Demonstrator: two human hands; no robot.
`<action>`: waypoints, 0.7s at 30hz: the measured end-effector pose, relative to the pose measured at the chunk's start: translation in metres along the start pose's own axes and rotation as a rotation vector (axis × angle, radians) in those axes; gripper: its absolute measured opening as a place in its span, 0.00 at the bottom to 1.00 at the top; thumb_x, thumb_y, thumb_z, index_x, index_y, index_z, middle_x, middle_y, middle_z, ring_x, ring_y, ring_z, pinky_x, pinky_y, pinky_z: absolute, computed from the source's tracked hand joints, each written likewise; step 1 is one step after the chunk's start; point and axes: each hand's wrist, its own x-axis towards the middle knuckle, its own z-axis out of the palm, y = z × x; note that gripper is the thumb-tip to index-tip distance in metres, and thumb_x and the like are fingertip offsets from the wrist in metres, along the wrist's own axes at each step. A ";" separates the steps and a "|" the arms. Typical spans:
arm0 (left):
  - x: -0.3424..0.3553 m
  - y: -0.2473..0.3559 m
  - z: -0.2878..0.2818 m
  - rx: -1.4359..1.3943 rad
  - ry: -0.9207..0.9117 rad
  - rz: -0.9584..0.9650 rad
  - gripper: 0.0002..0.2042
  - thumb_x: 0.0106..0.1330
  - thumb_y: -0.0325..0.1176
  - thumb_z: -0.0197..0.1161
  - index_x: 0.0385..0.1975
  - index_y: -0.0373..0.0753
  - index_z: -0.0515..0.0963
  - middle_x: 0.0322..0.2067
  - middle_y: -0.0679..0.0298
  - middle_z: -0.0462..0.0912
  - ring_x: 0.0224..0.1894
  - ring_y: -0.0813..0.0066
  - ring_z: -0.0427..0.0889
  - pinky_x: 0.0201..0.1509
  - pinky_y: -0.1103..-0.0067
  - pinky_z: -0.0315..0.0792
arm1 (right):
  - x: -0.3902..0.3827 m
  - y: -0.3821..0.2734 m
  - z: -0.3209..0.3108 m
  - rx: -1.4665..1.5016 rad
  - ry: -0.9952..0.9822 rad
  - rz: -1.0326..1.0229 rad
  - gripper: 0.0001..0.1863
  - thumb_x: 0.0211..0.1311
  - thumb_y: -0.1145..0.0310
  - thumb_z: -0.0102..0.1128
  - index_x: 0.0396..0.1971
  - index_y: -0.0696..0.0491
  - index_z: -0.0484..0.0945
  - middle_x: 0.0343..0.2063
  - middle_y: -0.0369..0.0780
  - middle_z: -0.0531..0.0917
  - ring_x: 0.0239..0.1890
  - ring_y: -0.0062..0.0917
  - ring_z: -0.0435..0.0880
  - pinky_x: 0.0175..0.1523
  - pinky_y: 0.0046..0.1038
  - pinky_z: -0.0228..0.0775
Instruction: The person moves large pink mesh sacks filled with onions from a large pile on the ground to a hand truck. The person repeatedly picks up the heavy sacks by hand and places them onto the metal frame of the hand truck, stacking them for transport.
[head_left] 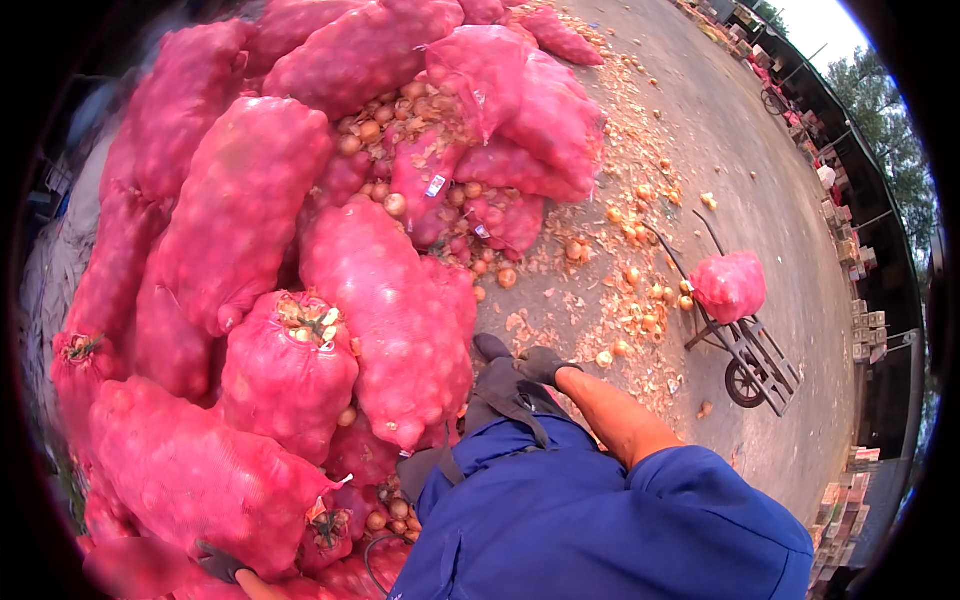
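My left hand (221, 562), in a dark grey glove, rests at the lower left against the underside of a full red mesh onion sack (200, 460). Its fingers look stretched out, though the forearm is partly cut off by the frame edge. Near the centre, my right hand (542, 366), also gloved, lies on my bent knee with nothing seen in it. Just left of my legs leans a long red onion sack (385, 310). Beside that stands a shorter sack (288, 375) with onions and green tops showing at its mouth.
More full sacks (225, 210) pile up at the left and back. Loose onions (400, 110) lie between them, and onion skins (590, 300) litter the concrete. A hand truck (750, 360) carrying a small red sack (729, 286) stands at the right. Stacked crates (868, 335) line the far side.
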 end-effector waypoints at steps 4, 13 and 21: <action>0.026 -0.035 0.017 -0.024 0.182 0.111 0.37 0.66 0.63 0.46 0.34 0.23 0.75 0.30 0.38 0.81 0.31 0.40 0.80 0.31 0.56 0.73 | 0.000 -0.018 0.001 0.042 -0.008 -0.004 0.22 0.57 0.51 0.51 0.39 0.53 0.82 0.39 0.51 0.83 0.44 0.44 0.82 0.51 0.39 0.71; 0.028 -0.029 0.031 0.035 0.060 0.047 0.40 0.65 0.65 0.43 0.32 0.20 0.76 0.30 0.36 0.80 0.33 0.41 0.81 0.33 0.56 0.74 | -0.016 0.012 0.007 0.072 0.011 0.070 0.22 0.56 0.50 0.49 0.40 0.50 0.82 0.37 0.54 0.82 0.42 0.48 0.81 0.50 0.41 0.71; -0.048 0.008 0.018 0.341 -0.157 -0.021 0.36 0.63 0.63 0.49 0.36 0.24 0.75 0.35 0.38 0.80 0.38 0.42 0.81 0.38 0.54 0.75 | 0.018 0.082 -0.033 0.188 0.017 0.171 0.22 0.56 0.52 0.49 0.38 0.53 0.82 0.37 0.53 0.82 0.41 0.47 0.81 0.49 0.41 0.71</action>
